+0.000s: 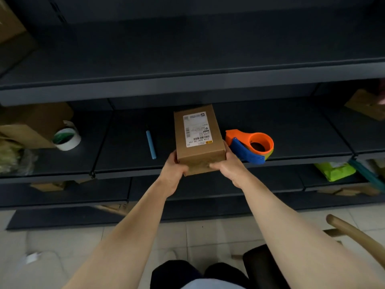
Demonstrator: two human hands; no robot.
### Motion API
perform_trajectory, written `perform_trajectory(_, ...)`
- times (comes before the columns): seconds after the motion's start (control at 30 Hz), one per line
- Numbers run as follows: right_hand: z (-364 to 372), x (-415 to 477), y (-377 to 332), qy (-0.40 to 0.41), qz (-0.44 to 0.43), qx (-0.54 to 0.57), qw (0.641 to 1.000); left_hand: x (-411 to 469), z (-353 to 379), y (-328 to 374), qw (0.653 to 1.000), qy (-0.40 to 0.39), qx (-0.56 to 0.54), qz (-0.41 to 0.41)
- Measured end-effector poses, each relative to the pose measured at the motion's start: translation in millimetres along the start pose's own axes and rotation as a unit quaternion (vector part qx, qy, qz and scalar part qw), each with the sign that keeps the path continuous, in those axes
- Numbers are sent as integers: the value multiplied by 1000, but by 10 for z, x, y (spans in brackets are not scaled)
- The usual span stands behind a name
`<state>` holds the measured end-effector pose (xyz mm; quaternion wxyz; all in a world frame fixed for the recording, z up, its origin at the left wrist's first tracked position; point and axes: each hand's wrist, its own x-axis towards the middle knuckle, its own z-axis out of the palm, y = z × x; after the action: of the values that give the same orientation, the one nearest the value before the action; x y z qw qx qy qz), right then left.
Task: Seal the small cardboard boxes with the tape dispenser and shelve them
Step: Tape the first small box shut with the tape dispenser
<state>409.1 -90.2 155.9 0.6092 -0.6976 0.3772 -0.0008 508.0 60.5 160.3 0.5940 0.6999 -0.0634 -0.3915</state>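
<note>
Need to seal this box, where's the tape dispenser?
Head view: the orange and blue plastic tape dispenser lies on the dark shelf, right of the brown cardboard box, beside the right hand.

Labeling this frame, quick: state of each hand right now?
left hand: closed, grips the near left corner of the cardboard box.
right hand: closed, grips the same cardboard box at its near right corner.

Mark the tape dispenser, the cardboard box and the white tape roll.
tape dispenser (243, 150): head view, on its blue guard.
cardboard box (196, 129): head view, on its white label.
white tape roll (69, 144): head view, on its outer white wall.
</note>
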Motion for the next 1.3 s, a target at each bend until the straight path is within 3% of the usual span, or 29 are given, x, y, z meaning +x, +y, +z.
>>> perform_trajectory(0.13,60,28,43,59,-50,-34,996,16,128,-18,990,82,107,45)
perform_trajectory(0.33,109,-52,7,79,-106,-29,991,-74,73,34,971,155,150,101)
perform_trajectory(0.93,682,-1455,-229,174,-206,-11,963,-1322,-588,161,933,127,206,267)
perform_trajectory(1.3,980,-2430,-332,218,-268,-33,938,-2236,-929,176,924,108,198,308)
